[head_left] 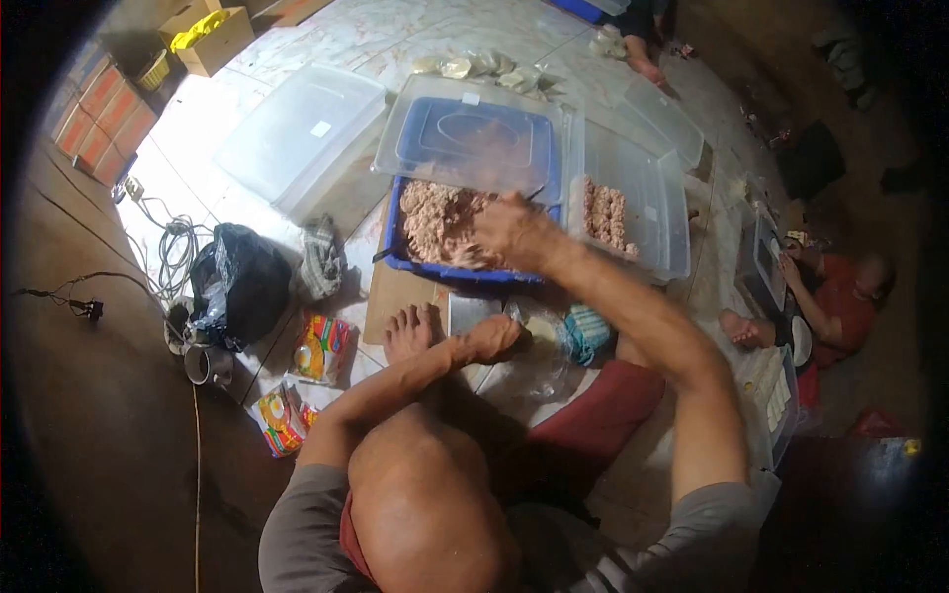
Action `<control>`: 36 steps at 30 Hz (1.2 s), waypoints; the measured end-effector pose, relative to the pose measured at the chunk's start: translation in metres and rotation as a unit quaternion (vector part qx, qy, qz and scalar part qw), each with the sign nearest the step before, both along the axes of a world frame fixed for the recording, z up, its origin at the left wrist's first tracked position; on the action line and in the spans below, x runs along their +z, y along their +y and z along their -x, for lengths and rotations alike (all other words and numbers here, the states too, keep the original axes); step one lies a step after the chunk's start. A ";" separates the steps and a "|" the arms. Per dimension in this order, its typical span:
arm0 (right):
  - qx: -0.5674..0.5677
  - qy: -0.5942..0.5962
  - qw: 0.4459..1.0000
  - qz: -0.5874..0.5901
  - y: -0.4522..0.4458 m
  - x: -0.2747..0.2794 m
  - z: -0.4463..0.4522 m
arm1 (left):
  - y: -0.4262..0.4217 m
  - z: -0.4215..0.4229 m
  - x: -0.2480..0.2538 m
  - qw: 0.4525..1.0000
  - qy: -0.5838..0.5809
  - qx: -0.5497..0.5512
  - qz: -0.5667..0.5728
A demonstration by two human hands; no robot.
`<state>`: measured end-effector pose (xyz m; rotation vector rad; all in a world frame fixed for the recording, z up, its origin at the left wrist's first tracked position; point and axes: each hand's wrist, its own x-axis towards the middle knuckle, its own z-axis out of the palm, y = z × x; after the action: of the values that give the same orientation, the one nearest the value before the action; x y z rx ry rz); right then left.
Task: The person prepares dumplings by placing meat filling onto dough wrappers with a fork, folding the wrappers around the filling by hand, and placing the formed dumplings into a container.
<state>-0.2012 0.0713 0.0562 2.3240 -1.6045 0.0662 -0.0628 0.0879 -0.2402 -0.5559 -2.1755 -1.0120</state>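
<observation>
A blue tub holds a lumpy pinkish-brown mixture. A clear lid lies over its far part. My right hand is over the mixture at the tub's right side, blurred, its fingertips hard to make out. My left hand is closed near the tub's front edge, beside a clear plastic bag; whatever it holds is too small to name. To the right, a clear container has clumps of the same mixture along its left side.
A clear lidded box stands at the left. Near my foot lie a grey cloth, a black bag, a metal mug and noodle packets. Another person sits at the right beside containers.
</observation>
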 end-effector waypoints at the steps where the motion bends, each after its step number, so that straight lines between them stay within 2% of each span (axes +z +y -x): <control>1: -0.021 0.003 0.999 -0.034 0.002 0.012 0.011 | -0.012 -0.014 0.056 0.990 -0.138 -0.020 0.005; 2: -0.042 0.011 0.997 -0.066 -0.001 0.019 0.020 | -0.029 -0.025 0.130 0.962 -0.270 -0.040 0.014; 3: -0.062 -0.014 0.998 -0.004 -0.004 0.013 0.020 | -0.031 -0.024 0.149 0.962 -0.271 -0.043 0.012; 5: -0.112 0.005 0.994 -0.015 -0.008 -0.010 0.009 | -0.029 -0.016 0.169 0.923 -0.377 -0.049 0.062; 6: -0.157 0.024 0.987 -0.021 -0.011 -0.019 0.005 | -0.024 -0.012 0.167 0.926 -0.370 -0.047 0.062; 7: -0.127 0.032 0.991 -0.038 -0.008 -0.022 -0.004 | -0.017 -0.010 0.152 0.969 -0.132 0.106 0.179; 10: -0.110 -0.026 0.989 -0.097 0.007 -0.003 0.012 | -0.013 -0.002 0.094 0.905 0.055 0.231 0.352; 11: -0.177 -0.059 0.966 -0.177 0.006 0.019 0.019 | -0.018 0.000 0.100 0.985 0.018 0.049 0.164; 12: -0.182 -0.064 0.965 -0.179 0.017 0.023 0.018 | -0.021 0.001 0.110 0.990 -0.018 -0.136 -0.037; 13: -0.219 -0.091 0.963 -0.124 0.025 0.029 0.019 | -0.024 -0.003 0.123 0.973 -0.150 -0.162 -0.069; 14: -0.254 -0.114 0.958 -0.067 0.030 0.035 0.021 | -0.024 -0.004 0.138 0.973 -0.145 -0.165 -0.066; 16: -0.259 -0.065 0.963 -0.017 0.037 0.004 0.034 | -0.023 -0.004 0.161 0.955 -0.276 -0.103 -0.016; 17: -0.303 -0.131 0.943 -0.045 0.042 -0.003 0.031 | -0.015 -0.002 0.148 0.956 -0.288 -0.044 -0.027; 18: -0.345 -0.200 0.914 -0.074 0.048 -0.006 0.028 | -0.015 -0.001 0.158 0.956 -0.287 -0.045 -0.024; 19: -0.401 -0.279 0.866 -0.106 0.050 -0.002 0.025 | -0.015 -0.003 0.177 0.945 -0.299 -0.056 -0.123; 20: -0.402 -0.282 0.865 -0.103 0.054 0.002 0.021 | -0.017 -0.005 0.195 0.923 -0.308 -0.067 -0.219; 21: -0.435 -0.334 0.830 -0.100 0.062 0.006 0.016 | -0.026 -0.004 0.206 0.903 -0.429 -0.011 -0.025; 22: -0.466 -0.385 0.791 -0.098 0.070 0.007 0.011 | -0.023 -0.002 0.148 0.940 -0.334 0.051 0.051; 24: -0.469 -0.404 0.783 -0.054 0.087 -0.010 0.006 | -0.035 -0.002 0.148 0.889 -0.444 -0.108 -0.031; 25: -0.471 -0.423 0.774 -0.013 0.095 -0.022 0.005 | -0.034 -0.005 0.157 0.888 -0.445 -0.112 -0.026; 27: -0.465 -0.430 0.774 -0.011 0.111 -0.044 0.007 | -0.028 -0.015 0.176 0.854 -0.427 -0.182 -0.233; 28: -0.454 -0.434 0.778 -0.014 0.118 -0.053 0.008 | -0.029 -0.020 0.182 0.854 -0.429 -0.185 -0.229; 30: -0.456 -0.436 0.776 0.000 0.127 -0.066 0.012 | -0.039 -0.034 0.191 0.675 -0.522 -0.183 -0.488; 31: -0.439 -0.489 0.753 0.018 0.130 -0.069 0.013 | -0.049 -0.040 0.192 0.639 -0.525 -0.211 -0.522; 32: -0.421 -0.541 0.727 0.035 0.132 -0.072 0.013 | -0.053 -0.042 0.193 0.638 -0.528 -0.209 -0.519; 33: -0.421 -0.546 0.724 0.038 0.133 -0.065 0.009 | -0.055 -0.045 0.194 0.643 -0.524 -0.207 -0.520; 35: -0.378 -0.783 0.492 -0.039 0.132 -0.036 0.000 | -0.054 -0.051 0.194 0.651 -0.520 -0.219 -0.507; 36: -0.376 -0.784 0.492 -0.036 0.132 -0.035 0.000 | -0.052 -0.052 0.197 0.656 -0.521 -0.234 -0.494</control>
<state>-0.2015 0.2035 0.0211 0.7500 -3.0011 2.4200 -0.0109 0.0363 -0.0429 0.1163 -1.7332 -3.0922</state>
